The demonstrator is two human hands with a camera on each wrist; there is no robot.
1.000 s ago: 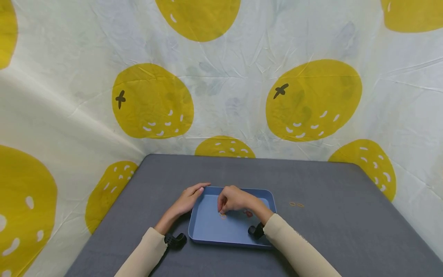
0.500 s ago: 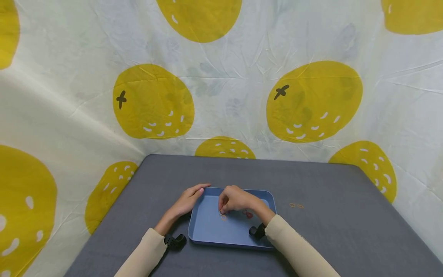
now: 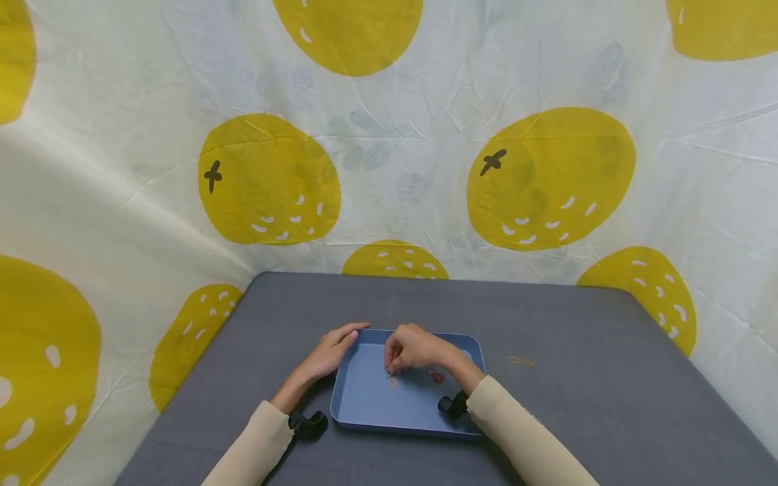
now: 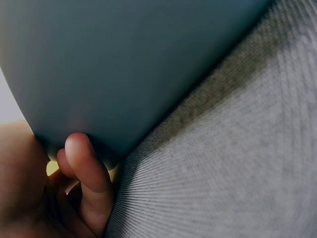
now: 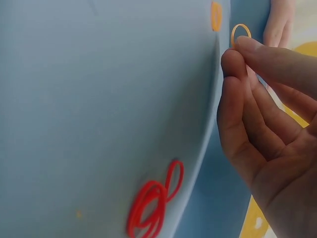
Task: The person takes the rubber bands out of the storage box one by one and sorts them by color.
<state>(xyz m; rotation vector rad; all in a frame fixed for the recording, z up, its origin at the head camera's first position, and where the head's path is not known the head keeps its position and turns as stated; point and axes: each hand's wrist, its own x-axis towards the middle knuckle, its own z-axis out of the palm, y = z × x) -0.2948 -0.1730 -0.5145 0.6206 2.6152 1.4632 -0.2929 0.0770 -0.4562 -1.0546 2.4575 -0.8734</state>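
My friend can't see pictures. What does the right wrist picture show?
A right hand pinches a small orange band at its fingertips, just above a blue tray. A bunch of red bands lies on the tray floor, and another orange band lies farther off.

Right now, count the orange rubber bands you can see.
4: one pinched in the right hand fingers, one lying on the blue tray floor just below, and two side by side on the grey table right of the tray. Others may hide under the hand.

Makeshift recording booth, lemon-print cloth backdrop (image 3: 389,135), grey-covered table (image 3: 577,405)
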